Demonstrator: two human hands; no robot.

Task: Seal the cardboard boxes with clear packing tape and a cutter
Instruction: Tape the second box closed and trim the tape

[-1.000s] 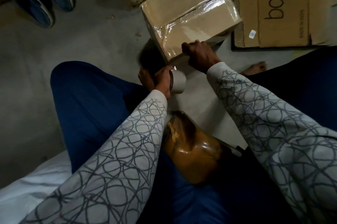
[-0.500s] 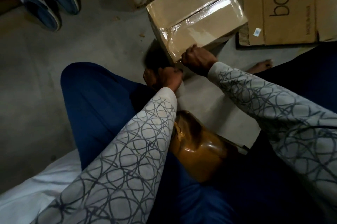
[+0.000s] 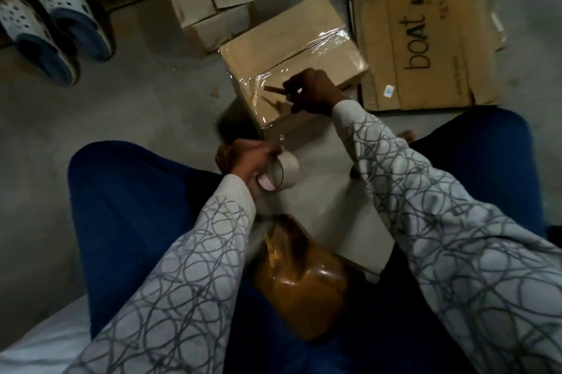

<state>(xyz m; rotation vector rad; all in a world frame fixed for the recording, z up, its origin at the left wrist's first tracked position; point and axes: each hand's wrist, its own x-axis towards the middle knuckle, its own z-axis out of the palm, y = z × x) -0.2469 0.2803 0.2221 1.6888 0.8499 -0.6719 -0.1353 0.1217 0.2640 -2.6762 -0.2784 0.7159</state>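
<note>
On a dim room's grey concrete floor (image 3: 146, 118), a brown cardboard box (image 3: 282, 39), glossy with wrinkled clear tape, is seen beside a flattened printed carton (image 3: 425, 48). A tape roll (image 3: 286, 168) is gripped in the left hand (image 3: 246, 160); a slim cutter (image 3: 275, 90) is clasped by the right hand (image 3: 316, 90) over the box's taped face.

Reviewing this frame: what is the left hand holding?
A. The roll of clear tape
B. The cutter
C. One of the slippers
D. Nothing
A: the left hand grips the tape roll just short of the taped box, while the right hand holds the cutter over the box.
</note>
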